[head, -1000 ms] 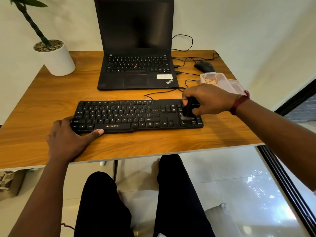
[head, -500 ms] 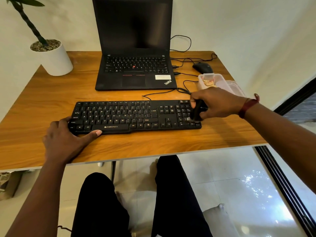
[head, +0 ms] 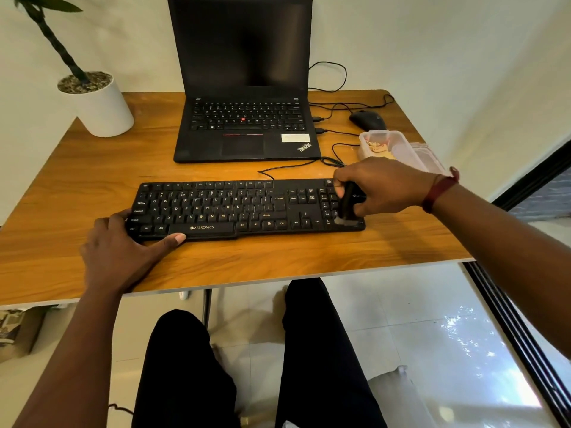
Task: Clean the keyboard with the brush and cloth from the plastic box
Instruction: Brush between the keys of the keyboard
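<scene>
A black keyboard (head: 234, 208) lies across the wooden desk in front of me. My right hand (head: 386, 183) grips a black brush (head: 348, 205) upright, its pale bristles touching the number pad at the keyboard's right end. My left hand (head: 120, 251) rests at the keyboard's front left corner, thumb along the front edge and fingers round the left side. The clear plastic box (head: 398, 146) stands just behind my right hand, with something pale inside that I cannot make out; part of the box is hidden by my hand.
A black laptop (head: 244, 118) stands open behind the keyboard, with cables (head: 336, 106) running to a black mouse (head: 367, 119) at the back right. A white plant pot (head: 102, 109) sits at the back left. The desk edge (head: 278, 274) is close to my knees.
My right hand has carried the brush from the number pad's left part to its right end. My left hand stays at the keyboard's left corner.
</scene>
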